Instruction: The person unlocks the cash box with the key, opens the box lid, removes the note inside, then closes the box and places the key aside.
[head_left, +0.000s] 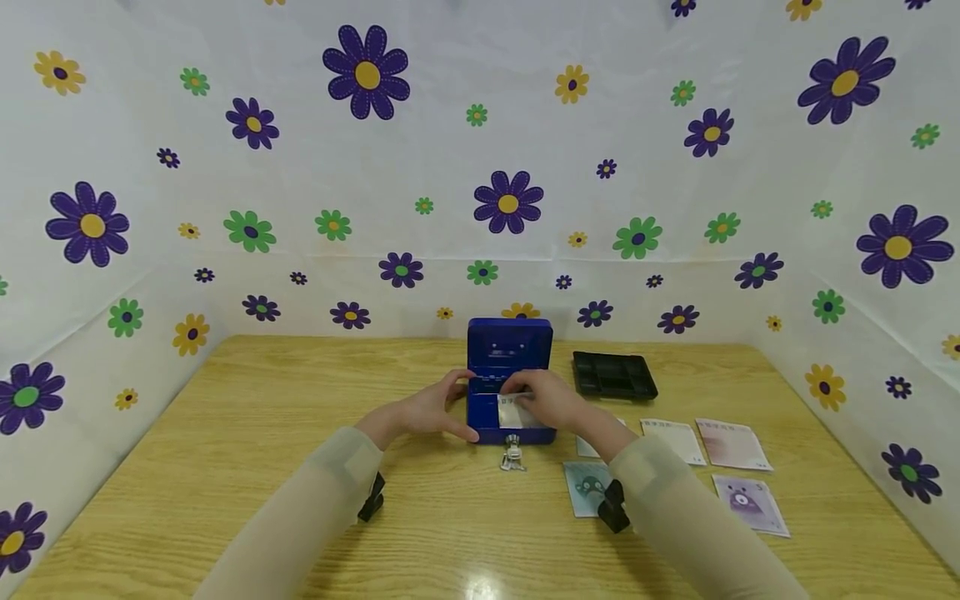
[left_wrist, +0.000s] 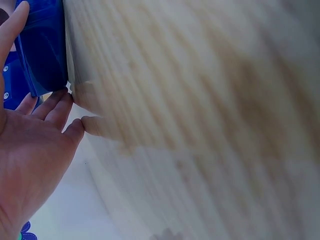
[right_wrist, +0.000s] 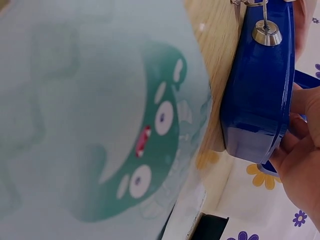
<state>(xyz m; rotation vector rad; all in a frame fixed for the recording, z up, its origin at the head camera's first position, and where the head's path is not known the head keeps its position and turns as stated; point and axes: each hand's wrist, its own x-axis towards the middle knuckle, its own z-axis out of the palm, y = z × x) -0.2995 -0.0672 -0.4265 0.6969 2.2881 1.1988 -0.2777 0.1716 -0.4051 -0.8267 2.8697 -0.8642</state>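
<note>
A blue metal cash box (head_left: pixel 474 408) stands on the table with its lid (head_left: pixel 510 342) raised at the back. Keys (head_left: pixel 513 457) hang from the lock on its front wall. The left hand (head_left: pixel 429 408) holds the box by its left side, thumb at the front corner and fingers toward the rear; in the left wrist view its fingertips meet the blue wall. Inside the box, the right hand (head_left: pixel 553 400) pinches a pale printed paper note (head_left: pixel 513 414). The box wall hides those fingertips in the right wrist view.
A black compartment tray (head_left: pixel 615 377) lies right of the box. Nearer lie several paper notes, among them a teal monster note (head_left: pixel 585 487) by the right wrist, a purple one (head_left: pixel 750 504) and a pinkish one (head_left: pixel 733 443). Flowered cloth (head_left: pixel 420 167) encloses the wooden table (head_left: pixel 262 417).
</note>
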